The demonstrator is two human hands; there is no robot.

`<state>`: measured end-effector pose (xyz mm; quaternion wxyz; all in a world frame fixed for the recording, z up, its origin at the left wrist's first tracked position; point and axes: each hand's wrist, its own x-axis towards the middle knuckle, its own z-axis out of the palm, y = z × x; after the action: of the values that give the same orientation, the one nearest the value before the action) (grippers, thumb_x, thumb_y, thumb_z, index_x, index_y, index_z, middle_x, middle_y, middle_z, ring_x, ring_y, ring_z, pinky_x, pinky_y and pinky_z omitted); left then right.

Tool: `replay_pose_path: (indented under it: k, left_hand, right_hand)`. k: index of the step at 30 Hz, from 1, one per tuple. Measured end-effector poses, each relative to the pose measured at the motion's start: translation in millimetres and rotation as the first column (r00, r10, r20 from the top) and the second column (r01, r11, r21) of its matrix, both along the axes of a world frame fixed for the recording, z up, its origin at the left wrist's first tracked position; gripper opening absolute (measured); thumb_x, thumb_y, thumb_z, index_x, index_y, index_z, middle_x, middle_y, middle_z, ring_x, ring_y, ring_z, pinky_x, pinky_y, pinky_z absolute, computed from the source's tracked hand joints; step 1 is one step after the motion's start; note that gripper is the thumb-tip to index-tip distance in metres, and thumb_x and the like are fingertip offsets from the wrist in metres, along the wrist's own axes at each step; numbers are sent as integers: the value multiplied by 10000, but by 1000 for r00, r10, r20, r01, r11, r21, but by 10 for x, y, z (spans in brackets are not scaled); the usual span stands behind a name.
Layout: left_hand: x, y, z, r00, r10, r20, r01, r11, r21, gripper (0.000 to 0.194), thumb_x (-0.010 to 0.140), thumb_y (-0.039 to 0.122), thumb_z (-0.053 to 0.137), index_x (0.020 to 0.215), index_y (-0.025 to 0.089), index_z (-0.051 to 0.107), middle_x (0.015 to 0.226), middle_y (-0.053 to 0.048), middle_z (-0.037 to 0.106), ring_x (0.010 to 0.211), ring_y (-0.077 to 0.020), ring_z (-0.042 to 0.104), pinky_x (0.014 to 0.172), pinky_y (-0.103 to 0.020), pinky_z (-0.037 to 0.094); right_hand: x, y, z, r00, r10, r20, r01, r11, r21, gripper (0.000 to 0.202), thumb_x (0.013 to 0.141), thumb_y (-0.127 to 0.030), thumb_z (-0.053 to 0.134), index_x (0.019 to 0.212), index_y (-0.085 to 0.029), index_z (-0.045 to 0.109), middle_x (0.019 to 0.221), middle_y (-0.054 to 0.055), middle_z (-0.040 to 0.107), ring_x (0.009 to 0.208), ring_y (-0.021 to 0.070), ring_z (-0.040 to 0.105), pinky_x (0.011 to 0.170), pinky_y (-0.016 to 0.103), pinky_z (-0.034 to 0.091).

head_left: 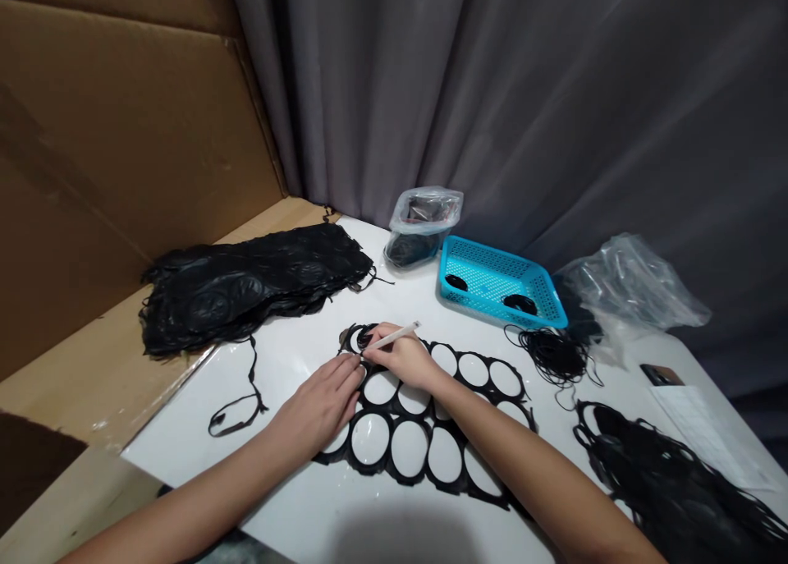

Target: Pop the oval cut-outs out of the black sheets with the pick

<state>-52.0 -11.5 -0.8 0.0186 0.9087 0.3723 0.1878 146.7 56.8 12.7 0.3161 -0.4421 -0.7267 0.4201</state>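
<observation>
On a white tabletop (295,511), works at a black sheet (389,467) with round holes, lying flat. Rests the left hand (329,396) on its left part, fingers slightly bent and close together; cannot tell about any grip there. Pinches a slim white tool (395,337) between thumb and fingers of the right hand (400,357), at the sheet's far left corner. Has black strips (683,474) right of the sheet, a black stack (258,281) beyond its left end, a blue basket (486,289) beyond its right half, a grey curtain (523,96) farthest.
</observation>
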Motion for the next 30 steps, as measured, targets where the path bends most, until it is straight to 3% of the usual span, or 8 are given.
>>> replay_pose_path:
  k: [7,13,17,21,23,25,28,30]
  left_hand:
    - [-1,0,10,1000,20,20,-19,999,-30,283,974,149,457,1239,147,557,1278,-145,623,1233,-285,580,1052,-461,501]
    - [-4,21,-8,998,25,56,-21,997,-73,246,972,157,456,1192,161,567,1270,-141,612,1219,-290,575,1042,-475,502]
    - [-12,22,6,996,35,84,-27,996,-88,247,971,154,452,1193,167,559,1275,-129,603,1212,-280,568,1033,-463,509]
    - [-15,15,18,996,31,85,-22,994,-104,259,972,160,463,1214,172,554,1278,-121,597,1210,-275,557,1030,-455,506]
    - [-19,22,24,995,33,94,-23,994,-107,258,973,166,469,1215,179,559,1274,-113,598,1226,-275,544,1038,-452,497]
    - [-37,44,52,993,45,113,-32,993,-115,242,979,176,461,1193,190,572,1254,-102,603,1228,-268,541,1025,-433,504]
    - [-96,87,161,983,107,148,-93,991,-97,221,1005,222,435,1152,193,598,1203,-104,598,1174,-265,561,968,-421,526]
    - [-137,89,264,971,174,162,-168,984,-53,236,1022,269,432,1155,187,608,1170,-112,587,1143,-281,562,942,-447,524]
  right_hand:
    - [-7,-44,-91,998,58,39,-64,984,167,186,862,-103,638,723,-203,567,817,0,627,832,165,588,778,276,435]
    - [4,-69,-74,934,93,344,-261,835,485,153,936,-136,537,811,-220,512,860,31,600,830,204,514,748,307,412]
    - [153,309,103,940,-240,244,47,796,603,200,954,-132,448,777,-225,458,807,33,562,800,207,488,736,313,380]
    - [429,673,355,842,-536,60,391,683,617,202,948,-176,413,753,-228,422,783,38,536,778,206,487,743,331,375]
    - [544,709,437,773,-633,-43,558,645,522,207,919,-219,480,720,-231,424,714,10,525,710,186,496,706,318,398]
    - [613,651,456,766,-633,-114,635,716,291,209,859,-242,574,690,-228,451,658,-10,535,656,168,524,642,294,437]
    - [634,461,394,805,-529,-268,479,847,-231,194,762,-221,689,690,-211,509,686,4,608,714,181,643,536,244,491]
    - [619,310,339,775,-498,-390,273,820,-503,212,728,-195,740,699,-199,530,734,28,655,824,209,708,538,226,538]
